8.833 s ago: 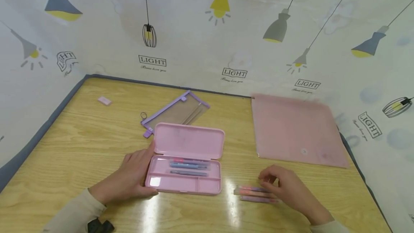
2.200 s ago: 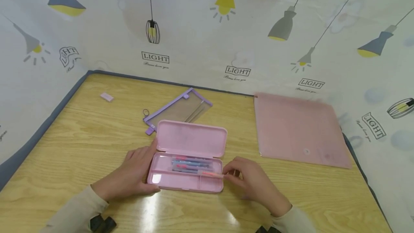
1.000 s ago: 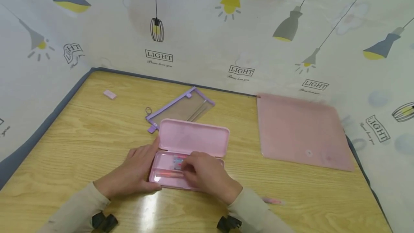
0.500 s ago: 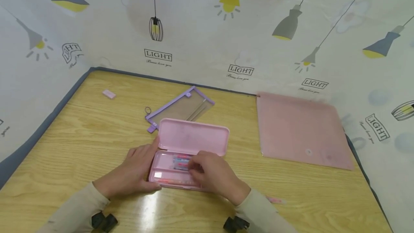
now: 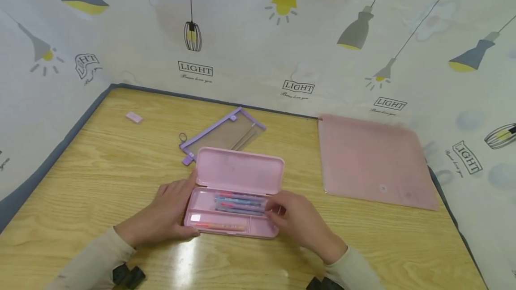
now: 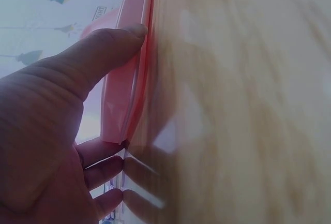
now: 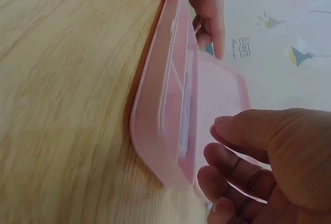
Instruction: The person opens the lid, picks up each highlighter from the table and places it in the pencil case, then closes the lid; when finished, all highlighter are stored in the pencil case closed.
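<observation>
An open pink pencil case [image 5: 262, 228] stands on the wooden table in the head view, its lid [image 5: 239, 171] tipped back. Several pens [image 5: 239, 202] lie side by side in its rear compartment. One orange pen [image 5: 225, 227] lies alone in the long front compartment. My left hand [image 5: 163, 216] grips the case's left end, thumb [image 6: 111, 48] along the front wall and fingers round the end. Over the right end is my right hand [image 5: 302, 223], fingers loosely bent near the pens' ends; the right wrist view shows nothing between its thumb and fingers.
Behind the case lies a purple-edged mesh zip pouch [image 5: 219, 133] with thin sticks inside. A pink eraser-like block [image 5: 134, 117] is at the back left. A pink document folder [image 5: 375, 164] covers the back right. Printed sheeting [image 5: 242, 35] walls the table.
Pens that lay on the table at the right have gone into the case. The orange pen was laid in the front compartment, and my right hand has drawn back rightward. The left hand keeps its grip.
</observation>
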Tool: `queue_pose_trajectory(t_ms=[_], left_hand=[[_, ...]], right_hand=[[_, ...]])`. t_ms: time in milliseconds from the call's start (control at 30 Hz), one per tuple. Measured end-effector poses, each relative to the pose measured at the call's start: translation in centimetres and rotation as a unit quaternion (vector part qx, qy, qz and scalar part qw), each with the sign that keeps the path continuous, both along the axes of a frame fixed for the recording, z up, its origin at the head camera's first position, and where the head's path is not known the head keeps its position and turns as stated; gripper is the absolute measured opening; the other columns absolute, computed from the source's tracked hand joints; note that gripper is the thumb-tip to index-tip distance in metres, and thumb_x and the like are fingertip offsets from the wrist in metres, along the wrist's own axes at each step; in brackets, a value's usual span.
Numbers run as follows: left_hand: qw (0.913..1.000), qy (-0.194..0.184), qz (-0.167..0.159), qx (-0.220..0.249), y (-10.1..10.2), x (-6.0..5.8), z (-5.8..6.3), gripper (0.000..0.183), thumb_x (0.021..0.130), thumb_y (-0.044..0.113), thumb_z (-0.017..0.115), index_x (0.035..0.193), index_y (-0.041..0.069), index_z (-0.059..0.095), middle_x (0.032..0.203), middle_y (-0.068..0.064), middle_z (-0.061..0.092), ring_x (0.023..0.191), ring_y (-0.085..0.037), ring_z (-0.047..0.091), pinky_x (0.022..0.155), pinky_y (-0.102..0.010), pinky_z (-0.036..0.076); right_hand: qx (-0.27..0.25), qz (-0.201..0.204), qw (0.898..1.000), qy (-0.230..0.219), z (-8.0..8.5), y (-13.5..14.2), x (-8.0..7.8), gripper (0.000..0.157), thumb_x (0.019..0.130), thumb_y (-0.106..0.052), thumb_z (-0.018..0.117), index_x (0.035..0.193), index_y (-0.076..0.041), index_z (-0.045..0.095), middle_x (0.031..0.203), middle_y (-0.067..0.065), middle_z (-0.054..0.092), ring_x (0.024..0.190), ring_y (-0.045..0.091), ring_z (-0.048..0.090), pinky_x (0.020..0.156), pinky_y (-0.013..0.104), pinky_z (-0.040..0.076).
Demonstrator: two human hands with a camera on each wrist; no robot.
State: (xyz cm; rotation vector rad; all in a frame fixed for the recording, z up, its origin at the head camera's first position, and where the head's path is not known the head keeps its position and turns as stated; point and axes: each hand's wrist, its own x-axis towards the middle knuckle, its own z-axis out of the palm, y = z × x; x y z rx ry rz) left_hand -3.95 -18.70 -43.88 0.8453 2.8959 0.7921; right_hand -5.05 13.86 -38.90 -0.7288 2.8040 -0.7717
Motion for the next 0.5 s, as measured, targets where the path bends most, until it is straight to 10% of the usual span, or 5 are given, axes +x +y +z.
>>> queue_pose_trajectory(t_ms=[500], left_hand=[[0.9999, 0.011, -0.003, -0.002, 0.0, 0.1, 0.1, 0.128, 0.070, 0.049, 0.080, 0.156, -0.005, 0.001, 0.148, -0.027, 0.040, 0.132, -0.039, 0.041, 0.101, -0.057, 0.031]], right_hand=[[-0.015, -0.048, 0.998, 0.025, 0.1, 7.9, 2.7, 0.009, 0.086, -0.012, 0.073, 0.091, -0.020, 0.071, 0.087, -0.015, 0.066, 0.078, -0.003, 0.056, 0.065, 0.023, 0.049]])
